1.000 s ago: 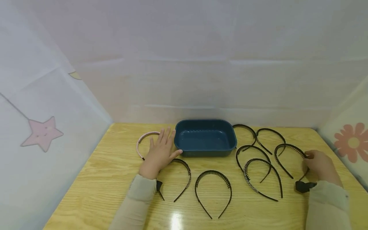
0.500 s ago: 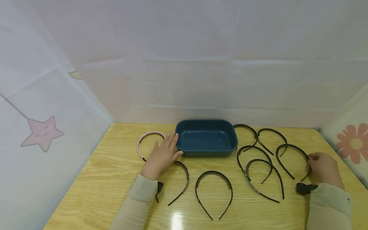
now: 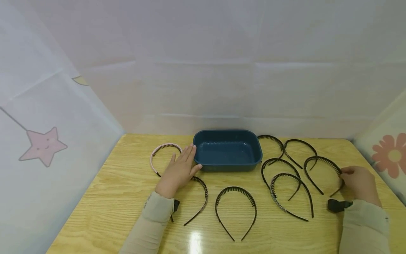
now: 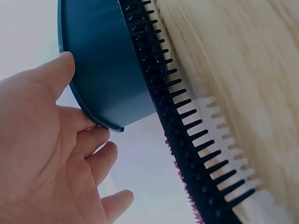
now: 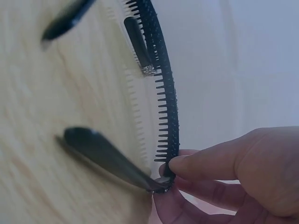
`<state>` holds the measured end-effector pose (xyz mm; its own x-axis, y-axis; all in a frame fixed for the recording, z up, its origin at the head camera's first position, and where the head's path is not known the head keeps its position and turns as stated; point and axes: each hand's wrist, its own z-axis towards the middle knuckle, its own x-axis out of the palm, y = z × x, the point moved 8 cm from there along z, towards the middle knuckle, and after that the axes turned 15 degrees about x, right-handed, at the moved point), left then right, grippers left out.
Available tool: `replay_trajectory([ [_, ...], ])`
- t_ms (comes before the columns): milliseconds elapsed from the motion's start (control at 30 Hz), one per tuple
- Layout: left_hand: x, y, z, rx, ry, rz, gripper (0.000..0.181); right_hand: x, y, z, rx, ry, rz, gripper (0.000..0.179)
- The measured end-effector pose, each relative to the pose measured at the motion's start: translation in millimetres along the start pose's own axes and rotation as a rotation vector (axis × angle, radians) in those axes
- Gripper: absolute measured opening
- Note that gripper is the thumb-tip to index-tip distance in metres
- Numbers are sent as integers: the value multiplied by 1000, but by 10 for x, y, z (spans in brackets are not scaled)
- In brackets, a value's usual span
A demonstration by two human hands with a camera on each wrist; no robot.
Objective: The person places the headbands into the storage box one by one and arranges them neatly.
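Thumb against fingers, our right hand pinches the right side of a black toothed headband at the wooden table. More black headbands lie left of that pinch. Farther left, our left hand, fingers extended, touches a blue bin's left end; a pink headband sits just left of those fingers.

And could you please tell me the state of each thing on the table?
Blue container: upright, touched by left hand
Rightmost headband: pinched by right hand
Pink headband: lying, partly hidden
Headband by left wrist: lying, partly hidden
Front middle headband: lying, untouched
Headband pair right of centre: lying, overlapping
Rear headband pair: lying, one partly behind the container
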<state>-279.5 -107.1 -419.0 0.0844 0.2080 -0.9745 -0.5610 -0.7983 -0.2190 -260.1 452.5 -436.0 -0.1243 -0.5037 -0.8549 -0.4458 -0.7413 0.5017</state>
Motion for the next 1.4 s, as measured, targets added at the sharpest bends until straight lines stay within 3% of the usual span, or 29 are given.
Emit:
replay_trajectory([
  [533,19,15,17,15,-14,18,76,-112,14,10,43,-20,35,36],
  [1133,8,36,21,30,-34,-15,76,-92,202,-53,114,53,207,51],
  [1400,45,61,26,24,-31,-38,76,-18,319,-61,153,105,368,58],
])
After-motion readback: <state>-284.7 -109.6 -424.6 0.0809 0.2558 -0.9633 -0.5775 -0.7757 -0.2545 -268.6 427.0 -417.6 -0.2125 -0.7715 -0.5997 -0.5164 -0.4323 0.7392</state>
